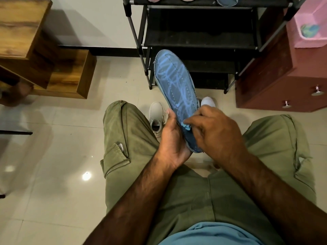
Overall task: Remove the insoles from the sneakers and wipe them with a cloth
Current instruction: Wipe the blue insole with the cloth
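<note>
On the insole (184, 98): pale loops (174, 75), perhaps lettering.

One head-worn wide-angle view looks steeply down from close above the seated person's lap (185, 191), facing forward to floor (62, 147) and rack (200, 38).

Floor (53, 156): glossy pale tile, grout lines visible, one bright light reflection (86, 176) at lower left. Wall (88, 20): plain off-white, black skirting (115, 51) along its base; a black metal-framed shoe rack (200, 39) with dark shelves stands in front of it at centre. Stepped wood-grain unit (21, 29) at upper left; maroon cabinet (283, 76) with two metal knobs (317, 91) at right, pink container (311, 23) on its top
</note>
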Demonstrator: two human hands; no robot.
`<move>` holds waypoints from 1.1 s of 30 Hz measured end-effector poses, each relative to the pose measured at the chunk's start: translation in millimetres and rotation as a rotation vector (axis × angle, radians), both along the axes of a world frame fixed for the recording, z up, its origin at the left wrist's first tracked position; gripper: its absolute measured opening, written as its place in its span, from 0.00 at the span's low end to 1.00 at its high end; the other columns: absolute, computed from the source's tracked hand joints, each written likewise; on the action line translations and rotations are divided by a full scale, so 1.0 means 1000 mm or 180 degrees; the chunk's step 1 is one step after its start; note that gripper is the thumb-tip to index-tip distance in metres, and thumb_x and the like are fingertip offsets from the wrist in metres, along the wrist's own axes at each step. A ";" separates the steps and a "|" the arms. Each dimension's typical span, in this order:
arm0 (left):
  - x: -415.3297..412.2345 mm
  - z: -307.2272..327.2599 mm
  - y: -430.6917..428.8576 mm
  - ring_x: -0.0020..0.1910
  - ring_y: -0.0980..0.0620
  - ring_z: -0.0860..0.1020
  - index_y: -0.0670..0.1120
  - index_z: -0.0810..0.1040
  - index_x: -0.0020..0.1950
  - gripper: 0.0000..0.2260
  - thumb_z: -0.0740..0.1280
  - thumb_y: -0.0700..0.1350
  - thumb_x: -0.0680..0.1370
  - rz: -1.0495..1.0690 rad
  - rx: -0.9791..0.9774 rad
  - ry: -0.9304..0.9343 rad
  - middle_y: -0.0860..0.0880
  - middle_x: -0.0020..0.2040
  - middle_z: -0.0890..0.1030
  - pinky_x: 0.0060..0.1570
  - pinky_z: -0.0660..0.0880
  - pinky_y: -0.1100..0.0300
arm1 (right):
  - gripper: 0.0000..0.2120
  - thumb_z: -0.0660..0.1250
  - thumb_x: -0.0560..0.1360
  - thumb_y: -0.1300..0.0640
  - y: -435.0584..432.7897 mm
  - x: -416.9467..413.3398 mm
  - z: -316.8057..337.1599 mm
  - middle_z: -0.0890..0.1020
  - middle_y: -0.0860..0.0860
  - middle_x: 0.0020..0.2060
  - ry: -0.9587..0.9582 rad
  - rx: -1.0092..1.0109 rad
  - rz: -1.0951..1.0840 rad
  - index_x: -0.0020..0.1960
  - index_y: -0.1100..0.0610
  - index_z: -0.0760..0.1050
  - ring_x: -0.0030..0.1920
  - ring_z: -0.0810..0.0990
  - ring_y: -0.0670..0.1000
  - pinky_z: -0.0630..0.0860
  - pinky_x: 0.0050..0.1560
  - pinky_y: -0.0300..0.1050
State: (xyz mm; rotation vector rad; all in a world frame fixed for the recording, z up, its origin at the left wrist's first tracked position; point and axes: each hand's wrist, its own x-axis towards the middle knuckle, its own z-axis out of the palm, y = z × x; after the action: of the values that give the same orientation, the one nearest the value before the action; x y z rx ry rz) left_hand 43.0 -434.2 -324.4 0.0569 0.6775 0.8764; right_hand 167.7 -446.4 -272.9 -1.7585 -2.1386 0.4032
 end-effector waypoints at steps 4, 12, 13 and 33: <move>-0.003 0.000 -0.001 0.66 0.42 0.79 0.44 0.74 0.73 0.32 0.54 0.67 0.82 0.0008 -0.0053 -0.0023 0.40 0.66 0.81 0.69 0.74 0.44 | 0.11 0.67 0.74 0.55 -0.011 -0.013 0.001 0.78 0.51 0.45 0.0000 -0.0064 0.0293 0.54 0.53 0.84 0.46 0.78 0.51 0.80 0.40 0.48; 0.002 -0.003 -0.002 0.73 0.39 0.73 0.44 0.75 0.74 0.33 0.54 0.67 0.82 -0.0063 -0.0084 0.0074 0.39 0.72 0.76 0.77 0.61 0.39 | 0.10 0.69 0.75 0.55 -0.001 -0.001 -0.003 0.79 0.49 0.46 -0.0117 -0.0056 -0.0003 0.55 0.50 0.84 0.46 0.79 0.50 0.78 0.39 0.47; 0.001 -0.003 -0.003 0.73 0.39 0.73 0.43 0.76 0.73 0.33 0.55 0.67 0.82 -0.0061 -0.0110 0.0051 0.38 0.72 0.76 0.78 0.61 0.39 | 0.11 0.67 0.75 0.55 -0.007 -0.004 -0.003 0.79 0.49 0.46 -0.0071 -0.0099 0.0203 0.55 0.51 0.84 0.45 0.79 0.49 0.78 0.39 0.45; 0.001 -0.002 -0.001 0.71 0.39 0.75 0.44 0.77 0.70 0.31 0.55 0.67 0.82 -0.0032 -0.0180 0.0126 0.38 0.70 0.78 0.76 0.64 0.40 | 0.10 0.67 0.76 0.53 -0.009 0.006 -0.001 0.79 0.46 0.48 -0.0334 -0.0186 0.0390 0.55 0.47 0.84 0.39 0.80 0.48 0.73 0.33 0.41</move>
State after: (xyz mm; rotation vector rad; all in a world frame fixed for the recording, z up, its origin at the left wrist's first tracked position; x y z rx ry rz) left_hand 43.8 -435.0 -326.8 0.0271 0.7381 0.8477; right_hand 173.7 -455.3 -273.6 -1.7204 -2.3385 0.4171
